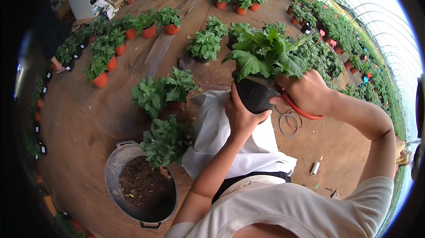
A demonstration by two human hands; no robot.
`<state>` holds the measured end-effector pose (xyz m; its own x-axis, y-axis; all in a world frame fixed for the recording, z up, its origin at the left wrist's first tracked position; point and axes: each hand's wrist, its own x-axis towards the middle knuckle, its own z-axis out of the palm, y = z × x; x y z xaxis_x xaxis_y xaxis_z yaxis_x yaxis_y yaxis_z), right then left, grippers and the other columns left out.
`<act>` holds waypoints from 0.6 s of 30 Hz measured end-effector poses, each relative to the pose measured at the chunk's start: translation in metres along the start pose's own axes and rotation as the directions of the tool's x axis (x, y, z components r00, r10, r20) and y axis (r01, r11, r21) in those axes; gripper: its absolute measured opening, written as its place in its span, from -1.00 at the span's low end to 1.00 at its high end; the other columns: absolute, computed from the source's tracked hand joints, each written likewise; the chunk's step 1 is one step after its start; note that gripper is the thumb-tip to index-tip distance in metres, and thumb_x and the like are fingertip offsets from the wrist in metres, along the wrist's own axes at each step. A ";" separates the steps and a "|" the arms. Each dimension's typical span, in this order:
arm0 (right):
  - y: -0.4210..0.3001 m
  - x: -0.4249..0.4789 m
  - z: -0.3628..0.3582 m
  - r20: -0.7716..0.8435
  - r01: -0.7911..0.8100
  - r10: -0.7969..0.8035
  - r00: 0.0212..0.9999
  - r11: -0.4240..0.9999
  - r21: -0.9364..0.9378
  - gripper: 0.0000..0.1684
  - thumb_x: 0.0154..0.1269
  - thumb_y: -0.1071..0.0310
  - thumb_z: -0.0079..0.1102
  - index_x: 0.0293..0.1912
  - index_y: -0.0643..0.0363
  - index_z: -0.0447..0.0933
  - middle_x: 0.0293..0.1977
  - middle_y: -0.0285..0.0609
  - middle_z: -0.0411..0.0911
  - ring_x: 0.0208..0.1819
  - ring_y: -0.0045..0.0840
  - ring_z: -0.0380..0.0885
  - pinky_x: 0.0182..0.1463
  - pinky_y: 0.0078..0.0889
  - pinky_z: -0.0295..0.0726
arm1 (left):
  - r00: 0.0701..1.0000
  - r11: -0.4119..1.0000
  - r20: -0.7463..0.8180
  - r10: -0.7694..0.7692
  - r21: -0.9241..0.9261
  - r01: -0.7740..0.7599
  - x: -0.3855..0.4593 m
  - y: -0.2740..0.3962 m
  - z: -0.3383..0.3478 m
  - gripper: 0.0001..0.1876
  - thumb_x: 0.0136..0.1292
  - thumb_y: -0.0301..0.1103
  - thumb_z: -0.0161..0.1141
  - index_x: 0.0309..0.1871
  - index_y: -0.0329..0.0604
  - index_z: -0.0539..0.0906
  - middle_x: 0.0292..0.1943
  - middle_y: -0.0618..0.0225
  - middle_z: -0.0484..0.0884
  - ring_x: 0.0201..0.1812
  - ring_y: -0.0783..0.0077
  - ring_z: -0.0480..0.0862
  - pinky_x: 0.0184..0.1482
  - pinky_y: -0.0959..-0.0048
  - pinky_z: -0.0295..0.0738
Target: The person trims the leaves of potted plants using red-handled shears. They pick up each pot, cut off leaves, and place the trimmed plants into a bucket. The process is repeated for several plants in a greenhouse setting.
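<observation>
A black plastic plant pot (254, 96) is held tilted in front of me, with a leafy green plant (265, 55) growing from it. My left hand (244, 115) cradles the pot from below, thumb and fingers spread along its wall. At the pot's rim is my right hand (305, 93), closed around a tool with a curved red handle (298, 110), like that of scissors. The leaves and my fingers hide its working end. Below the pot, a white apron (232, 158) covers my lap.
At lower left stands a grey two-handled tub (109, 178) with dark soil (142, 181). Potted plants (166, 141) crowd beside it. Wire rings (288, 125) and a white roll (314, 168) lie on the dirt floor. Another person (53, 35) is at upper left, near a white cabinet (81, 7).
</observation>
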<state>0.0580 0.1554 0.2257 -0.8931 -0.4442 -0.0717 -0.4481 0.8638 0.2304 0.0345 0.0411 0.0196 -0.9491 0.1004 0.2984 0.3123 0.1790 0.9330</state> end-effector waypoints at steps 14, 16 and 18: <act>0.040 -0.034 0.123 -0.318 0.377 0.746 0.585 0.097 0.921 -0.57 0.17 0.62 0.19 0.04 0.18 0.35 -0.26 -0.20 0.62 -0.23 -0.68 0.55 -0.19 -0.66 0.50 | 0.951 0.829 0.279 -0.135 -0.494 0.263 0.017 -0.019 -0.036 0.24 -0.34 -0.26 0.56 0.38 -0.32 -0.09 0.26 0.12 0.18 0.27 0.24 0.25 0.31 0.27 0.16; 0.045 -0.017 0.124 -0.295 0.411 0.742 0.601 0.029 0.911 -0.56 0.17 0.62 0.19 0.05 0.18 0.36 -0.26 -0.17 0.62 -0.22 -0.67 0.56 -0.14 -0.66 0.49 | 0.951 0.848 0.289 -0.109 -0.473 0.241 0.017 -0.038 -0.039 0.23 -0.35 -0.22 0.57 0.37 -0.32 -0.05 0.24 0.12 0.20 0.26 0.24 0.26 0.30 0.27 0.16; 0.052 -0.006 0.121 -0.264 0.415 0.701 0.662 -0.050 0.908 -0.55 0.17 0.60 0.19 0.06 0.17 0.36 -0.26 -0.13 0.62 -0.22 -0.66 0.56 -0.13 -0.63 0.50 | 0.946 0.883 0.303 -0.115 -0.404 0.236 0.016 -0.050 -0.040 0.21 -0.38 -0.13 0.57 0.34 -0.32 0.01 0.21 0.13 0.22 0.23 0.25 0.27 0.29 0.26 0.17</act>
<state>0.0351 0.2314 0.1204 -0.8949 0.2491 0.3703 -0.3851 -0.0114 -0.9228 0.0021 -0.0058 -0.0143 -0.9217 0.3707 0.1144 0.0351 -0.2139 0.9762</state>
